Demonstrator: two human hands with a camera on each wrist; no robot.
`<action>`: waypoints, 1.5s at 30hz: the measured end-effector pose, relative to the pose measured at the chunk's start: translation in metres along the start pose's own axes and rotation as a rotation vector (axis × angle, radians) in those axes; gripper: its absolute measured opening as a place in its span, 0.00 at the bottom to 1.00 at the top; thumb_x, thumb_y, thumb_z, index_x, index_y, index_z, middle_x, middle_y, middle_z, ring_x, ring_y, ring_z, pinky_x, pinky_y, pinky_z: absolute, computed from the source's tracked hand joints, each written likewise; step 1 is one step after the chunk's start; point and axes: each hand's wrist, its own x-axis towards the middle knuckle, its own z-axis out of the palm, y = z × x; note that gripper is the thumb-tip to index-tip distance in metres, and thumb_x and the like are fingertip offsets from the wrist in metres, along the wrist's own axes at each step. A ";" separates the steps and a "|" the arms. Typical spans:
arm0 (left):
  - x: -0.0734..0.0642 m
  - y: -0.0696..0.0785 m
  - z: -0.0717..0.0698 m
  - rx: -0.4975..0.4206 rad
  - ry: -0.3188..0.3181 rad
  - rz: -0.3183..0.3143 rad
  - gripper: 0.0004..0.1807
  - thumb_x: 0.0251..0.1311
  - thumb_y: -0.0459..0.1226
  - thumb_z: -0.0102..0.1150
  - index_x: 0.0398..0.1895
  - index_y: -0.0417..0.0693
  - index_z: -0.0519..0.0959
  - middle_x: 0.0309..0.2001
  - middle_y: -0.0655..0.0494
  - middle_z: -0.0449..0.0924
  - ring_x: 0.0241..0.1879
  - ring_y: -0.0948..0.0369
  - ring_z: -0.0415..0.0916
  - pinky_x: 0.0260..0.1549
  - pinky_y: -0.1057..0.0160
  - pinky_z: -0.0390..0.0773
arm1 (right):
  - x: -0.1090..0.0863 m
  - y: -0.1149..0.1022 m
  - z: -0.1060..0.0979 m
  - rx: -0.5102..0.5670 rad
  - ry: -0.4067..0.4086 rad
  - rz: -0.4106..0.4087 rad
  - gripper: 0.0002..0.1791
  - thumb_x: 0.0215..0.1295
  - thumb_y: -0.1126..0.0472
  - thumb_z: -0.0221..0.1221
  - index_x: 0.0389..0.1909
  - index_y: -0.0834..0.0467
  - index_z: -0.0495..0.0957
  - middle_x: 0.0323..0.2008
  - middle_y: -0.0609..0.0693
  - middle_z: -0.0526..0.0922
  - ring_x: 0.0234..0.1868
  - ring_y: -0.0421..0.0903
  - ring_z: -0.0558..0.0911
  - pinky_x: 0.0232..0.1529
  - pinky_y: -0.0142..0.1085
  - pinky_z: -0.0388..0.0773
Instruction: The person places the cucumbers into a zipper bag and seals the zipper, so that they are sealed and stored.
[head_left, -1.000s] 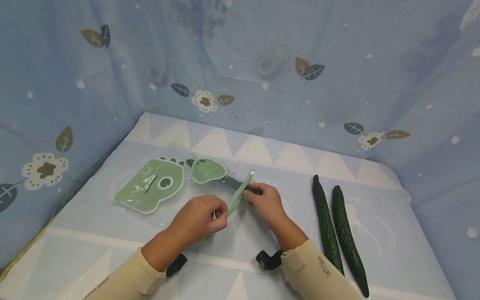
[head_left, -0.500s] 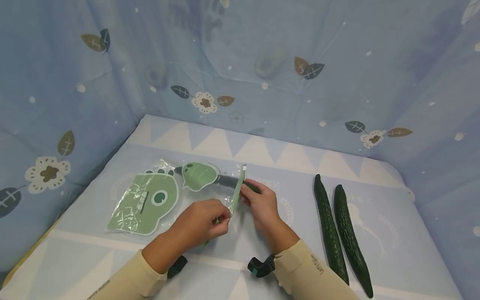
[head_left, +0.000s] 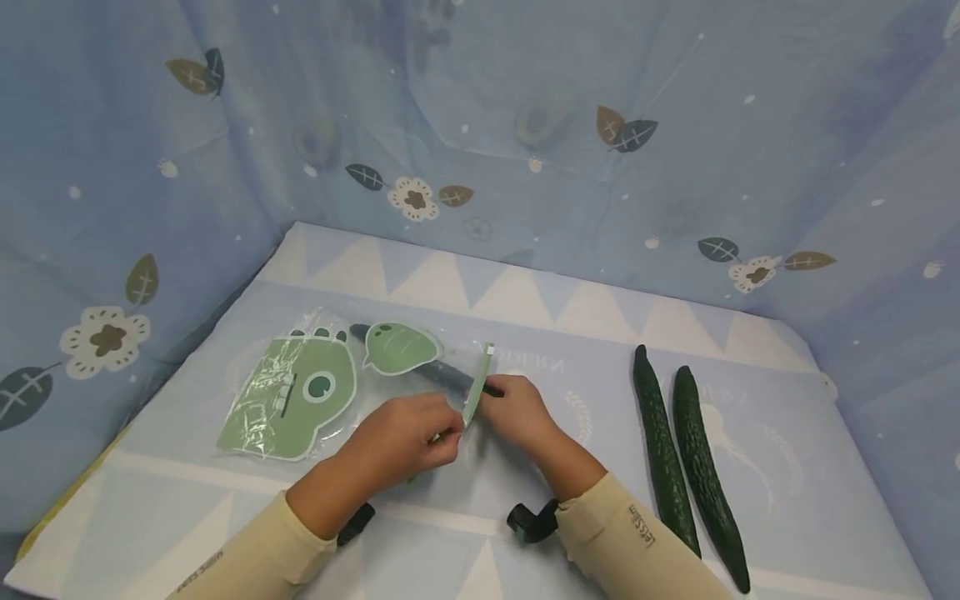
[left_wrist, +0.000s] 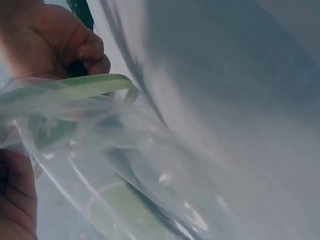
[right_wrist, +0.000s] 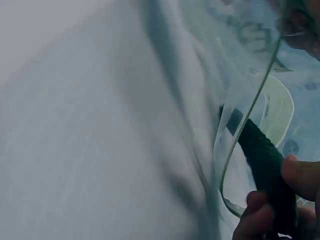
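A clear zip bag (head_left: 292, 408) printed with green dinosaur shapes lies on the left half of the table, its green-edged mouth facing right. My left hand (head_left: 408, 433) pinches the bag's mouth at its near end. A cucumber (head_left: 448, 377) reaches well into the bag, under the smaller printed shape. Its rear end sticks out past the green strip (head_left: 478, 385), where my right hand (head_left: 519, 408) grips it. In the right wrist view, thumb and fingers close round the cucumber (right_wrist: 265, 160) at the bag's opening. The left wrist view shows the parted green strip (left_wrist: 75, 87).
Two more cucumbers lie side by side on the right, a left one (head_left: 663, 450) and a right one (head_left: 708, 475). A pale patterned cloth covers the table (head_left: 585, 333). Blue printed curtain (head_left: 525, 125) surrounds the back and sides.
The cucumber has slid left, deeper into the bag, with my right hand following. The bag's printed part has shifted slightly left and nearer. My left hand keeps its pinch on the mouth.
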 end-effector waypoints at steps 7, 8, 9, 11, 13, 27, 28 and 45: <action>0.001 -0.001 -0.004 -0.003 0.038 0.120 0.11 0.43 0.27 0.66 0.27 0.53 0.81 0.25 0.65 0.75 0.23 0.72 0.67 0.23 0.79 0.67 | 0.001 0.007 0.007 0.702 -0.105 0.202 0.12 0.75 0.59 0.55 0.42 0.66 0.78 0.30 0.48 0.78 0.30 0.39 0.77 0.32 0.28 0.75; 0.001 -0.001 -0.005 -0.005 0.033 0.123 0.10 0.44 0.28 0.66 0.28 0.53 0.81 0.25 0.65 0.75 0.23 0.72 0.67 0.23 0.78 0.68 | 0.001 0.008 0.008 0.746 -0.124 0.200 0.12 0.75 0.58 0.54 0.42 0.65 0.76 0.32 0.48 0.79 0.32 0.38 0.78 0.33 0.27 0.77; 0.001 -0.001 -0.005 -0.006 0.030 0.128 0.10 0.45 0.28 0.66 0.28 0.53 0.81 0.25 0.65 0.75 0.24 0.71 0.68 0.24 0.78 0.69 | 0.001 0.007 0.009 0.782 -0.129 0.203 0.11 0.76 0.58 0.54 0.44 0.64 0.76 0.34 0.48 0.80 0.34 0.38 0.80 0.35 0.27 0.78; 0.001 0.000 -0.006 -0.014 0.031 0.148 0.10 0.46 0.28 0.66 0.29 0.52 0.82 0.26 0.64 0.75 0.24 0.70 0.69 0.25 0.77 0.70 | 0.001 0.006 0.011 0.827 -0.129 0.173 0.14 0.76 0.57 0.53 0.49 0.65 0.75 0.38 0.49 0.80 0.38 0.38 0.82 0.39 0.28 0.81; 0.002 0.001 -0.006 -0.020 0.036 0.176 0.09 0.48 0.29 0.65 0.30 0.52 0.82 0.26 0.64 0.75 0.25 0.70 0.70 0.26 0.77 0.72 | 0.002 0.003 0.012 0.847 -0.107 0.140 0.18 0.76 0.57 0.53 0.55 0.67 0.74 0.42 0.49 0.80 0.42 0.39 0.82 0.44 0.29 0.82; -0.003 0.005 0.001 -0.060 0.006 0.216 0.11 0.46 0.29 0.69 0.34 0.51 0.84 0.28 0.63 0.76 0.25 0.69 0.71 0.27 0.76 0.73 | 0.012 -0.008 0.022 1.050 0.158 0.170 0.21 0.75 0.61 0.53 0.64 0.66 0.70 0.44 0.52 0.82 0.44 0.40 0.83 0.49 0.30 0.83; -0.003 0.005 0.002 -0.057 0.007 0.217 0.12 0.45 0.29 0.69 0.33 0.51 0.84 0.28 0.63 0.76 0.25 0.69 0.71 0.27 0.77 0.73 | 0.012 -0.008 0.023 1.089 0.170 0.177 0.21 0.76 0.62 0.52 0.65 0.66 0.68 0.46 0.53 0.82 0.45 0.41 0.83 0.51 0.31 0.83; 0.002 0.002 0.009 -0.019 0.036 0.069 0.09 0.45 0.29 0.66 0.28 0.51 0.83 0.25 0.65 0.77 0.23 0.72 0.69 0.23 0.79 0.70 | -0.001 -0.007 0.007 1.297 0.193 0.234 0.27 0.78 0.68 0.37 0.75 0.70 0.51 0.69 0.69 0.69 0.70 0.56 0.73 0.67 0.40 0.74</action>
